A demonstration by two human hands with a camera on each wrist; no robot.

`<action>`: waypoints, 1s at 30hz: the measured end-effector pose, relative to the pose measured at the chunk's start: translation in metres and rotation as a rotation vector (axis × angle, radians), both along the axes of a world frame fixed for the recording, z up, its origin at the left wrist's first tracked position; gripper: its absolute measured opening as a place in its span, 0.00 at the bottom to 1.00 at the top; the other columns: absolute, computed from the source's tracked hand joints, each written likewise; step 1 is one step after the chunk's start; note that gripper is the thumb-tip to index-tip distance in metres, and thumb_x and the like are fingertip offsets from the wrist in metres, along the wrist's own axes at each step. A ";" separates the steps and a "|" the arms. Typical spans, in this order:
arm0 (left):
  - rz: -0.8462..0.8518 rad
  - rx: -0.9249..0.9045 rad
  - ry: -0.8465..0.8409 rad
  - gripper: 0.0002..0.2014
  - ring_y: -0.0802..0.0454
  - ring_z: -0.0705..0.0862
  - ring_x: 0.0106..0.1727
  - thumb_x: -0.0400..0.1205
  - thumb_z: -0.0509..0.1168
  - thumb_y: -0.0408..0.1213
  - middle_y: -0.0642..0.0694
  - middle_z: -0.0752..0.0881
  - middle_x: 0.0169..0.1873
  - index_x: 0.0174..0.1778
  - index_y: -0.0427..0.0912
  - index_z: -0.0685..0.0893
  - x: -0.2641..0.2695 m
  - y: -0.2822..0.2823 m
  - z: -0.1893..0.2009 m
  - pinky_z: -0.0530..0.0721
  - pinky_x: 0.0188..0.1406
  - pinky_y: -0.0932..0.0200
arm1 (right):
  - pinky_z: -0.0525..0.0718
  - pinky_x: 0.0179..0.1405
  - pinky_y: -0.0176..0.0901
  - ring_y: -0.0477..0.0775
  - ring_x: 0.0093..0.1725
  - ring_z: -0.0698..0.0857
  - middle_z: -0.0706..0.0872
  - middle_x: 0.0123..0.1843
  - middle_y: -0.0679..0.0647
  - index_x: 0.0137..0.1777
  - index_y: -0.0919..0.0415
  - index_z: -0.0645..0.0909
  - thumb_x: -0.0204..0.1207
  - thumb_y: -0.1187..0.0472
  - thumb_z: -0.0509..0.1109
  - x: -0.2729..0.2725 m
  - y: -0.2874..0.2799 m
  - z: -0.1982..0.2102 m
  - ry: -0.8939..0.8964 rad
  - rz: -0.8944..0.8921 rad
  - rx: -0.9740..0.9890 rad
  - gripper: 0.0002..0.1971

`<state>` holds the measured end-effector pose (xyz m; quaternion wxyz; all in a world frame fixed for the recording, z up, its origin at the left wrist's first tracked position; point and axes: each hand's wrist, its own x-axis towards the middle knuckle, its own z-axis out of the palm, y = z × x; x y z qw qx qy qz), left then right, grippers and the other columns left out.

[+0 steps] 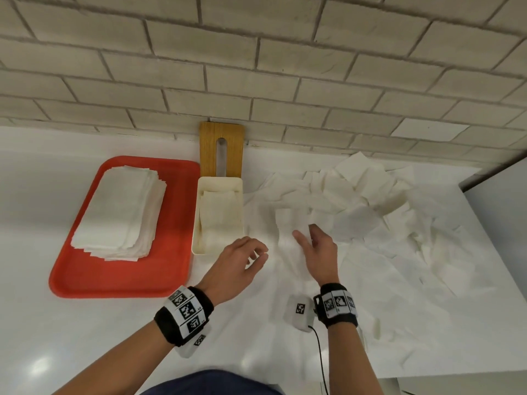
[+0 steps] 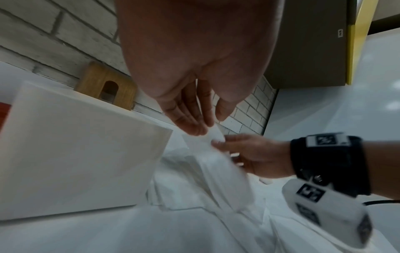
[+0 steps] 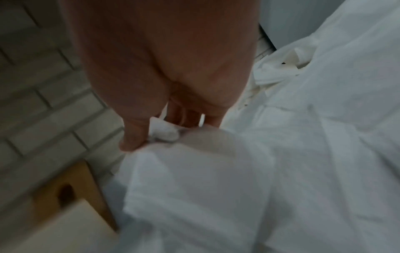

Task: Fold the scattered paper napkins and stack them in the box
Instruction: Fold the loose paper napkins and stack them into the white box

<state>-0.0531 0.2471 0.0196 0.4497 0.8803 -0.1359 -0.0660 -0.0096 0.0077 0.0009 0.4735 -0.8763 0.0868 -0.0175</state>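
Napkins point(image 1: 356, 206) lie in a messy pile on the white desk point(image 1: 85, 337), right next to the box point(image 1: 218, 215), so each one is a short reach away. The box already has some folded ones inside. One napkin point(image 2: 216, 164) is lifted off the pile. The right hand point(image 1: 316, 252) pinches its edge with thumb and bent fingers point(image 3: 134, 135). The left hand point(image 1: 242, 263) has its fingers point(image 2: 188, 119) bent, and the tips nip the top corner. I think this is to start a fold.
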 end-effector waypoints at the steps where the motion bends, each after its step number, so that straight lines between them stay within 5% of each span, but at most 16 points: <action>1: 0.036 -0.030 0.057 0.14 0.60 0.86 0.55 0.90 0.67 0.56 0.63 0.85 0.55 0.66 0.54 0.85 0.002 -0.004 0.003 0.88 0.57 0.58 | 0.68 0.35 0.42 0.43 0.31 0.68 0.71 0.28 0.46 0.35 0.54 0.69 0.86 0.48 0.77 -0.005 0.002 0.014 -0.036 0.009 0.064 0.24; 4: 0.107 -0.238 0.253 0.33 0.62 0.89 0.60 0.82 0.71 0.69 0.61 0.87 0.62 0.79 0.56 0.76 0.007 -0.017 0.019 0.88 0.61 0.63 | 0.77 0.38 0.45 0.51 0.34 0.77 0.80 0.32 0.48 0.38 0.55 0.78 0.89 0.52 0.75 -0.020 0.013 0.054 -0.092 0.078 0.230 0.18; 8: 0.196 -0.395 0.209 0.22 0.61 0.90 0.66 0.88 0.74 0.49 0.62 0.92 0.63 0.77 0.51 0.83 0.015 -0.029 0.031 0.89 0.63 0.63 | 0.89 0.46 0.48 0.56 0.47 0.92 0.94 0.47 0.50 0.52 0.54 0.88 0.93 0.50 0.69 -0.018 0.024 0.063 -0.099 0.119 0.252 0.12; 12: 0.272 -0.345 0.093 0.17 0.70 0.88 0.64 0.89 0.73 0.43 0.67 0.90 0.63 0.74 0.54 0.83 0.022 -0.022 0.031 0.85 0.60 0.72 | 0.88 0.59 0.55 0.62 0.60 0.90 0.89 0.62 0.54 0.65 0.54 0.82 0.84 0.37 0.72 0.021 -0.013 0.004 0.033 -0.179 -0.117 0.22; 14: 0.299 -0.361 0.107 0.17 0.69 0.89 0.61 0.87 0.75 0.41 0.66 0.90 0.60 0.71 0.55 0.83 0.022 -0.016 0.030 0.85 0.57 0.72 | 0.85 0.67 0.64 0.66 0.67 0.84 0.83 0.68 0.56 0.73 0.53 0.77 0.75 0.34 0.80 0.033 -0.029 -0.026 0.295 -0.078 -0.337 0.34; 16: 0.321 -0.360 0.119 0.16 0.68 0.90 0.59 0.86 0.76 0.41 0.64 0.91 0.59 0.69 0.55 0.83 0.022 -0.011 0.027 0.86 0.54 0.71 | 0.84 0.67 0.65 0.65 0.65 0.83 0.87 0.60 0.51 0.71 0.52 0.76 0.74 0.37 0.82 0.036 -0.036 -0.042 0.376 -0.009 -0.434 0.32; 19: 0.342 -0.374 0.137 0.13 0.64 0.91 0.58 0.89 0.72 0.42 0.61 0.93 0.58 0.69 0.55 0.84 0.022 -0.004 0.022 0.89 0.57 0.62 | 0.82 0.50 0.54 0.65 0.50 0.86 0.84 0.40 0.48 0.47 0.52 0.77 0.80 0.47 0.80 0.029 -0.033 -0.039 0.253 -0.002 -0.333 0.15; 21: 0.351 -0.388 0.135 0.10 0.50 0.92 0.55 0.91 0.68 0.49 0.50 0.94 0.54 0.66 0.53 0.86 0.022 0.001 0.019 0.92 0.57 0.46 | 0.75 0.49 0.52 0.66 0.53 0.84 0.85 0.44 0.53 0.42 0.53 0.75 0.81 0.48 0.81 0.021 -0.030 -0.030 0.107 -0.001 -0.329 0.17; 23: 0.366 -0.402 0.132 0.21 0.33 0.89 0.51 0.89 0.63 0.60 0.32 0.91 0.51 0.60 0.46 0.86 0.022 0.006 0.014 0.88 0.57 0.29 | 0.77 0.59 0.52 0.62 0.61 0.85 0.89 0.54 0.51 0.51 0.55 0.82 0.83 0.48 0.80 0.007 -0.025 -0.002 -0.024 0.050 -0.262 0.13; 24: 0.374 -0.416 0.145 0.26 0.33 0.88 0.48 0.88 0.61 0.64 0.29 0.89 0.51 0.58 0.42 0.85 0.023 0.009 0.012 0.86 0.58 0.26 | 0.82 0.63 0.52 0.58 0.62 0.88 0.91 0.57 0.48 0.58 0.56 0.85 0.84 0.49 0.79 -0.002 -0.018 0.020 -0.042 0.096 -0.151 0.12; 27: 0.360 -0.497 0.259 0.27 0.37 0.88 0.51 0.89 0.60 0.62 0.31 0.90 0.51 0.60 0.38 0.85 0.025 0.012 0.017 0.82 0.65 0.23 | 0.92 0.63 0.54 0.55 0.64 0.93 0.94 0.62 0.51 0.72 0.54 0.84 0.88 0.59 0.77 -0.031 0.008 0.098 -0.061 0.233 0.306 0.15; 30: 0.331 -0.578 0.372 0.16 0.41 0.91 0.65 0.96 0.58 0.45 0.43 0.94 0.60 0.67 0.44 0.88 0.024 0.010 0.031 0.84 0.75 0.34 | 0.92 0.59 0.45 0.53 0.63 0.94 0.95 0.61 0.51 0.75 0.60 0.83 0.88 0.67 0.73 -0.042 0.038 0.132 -0.142 0.232 0.538 0.17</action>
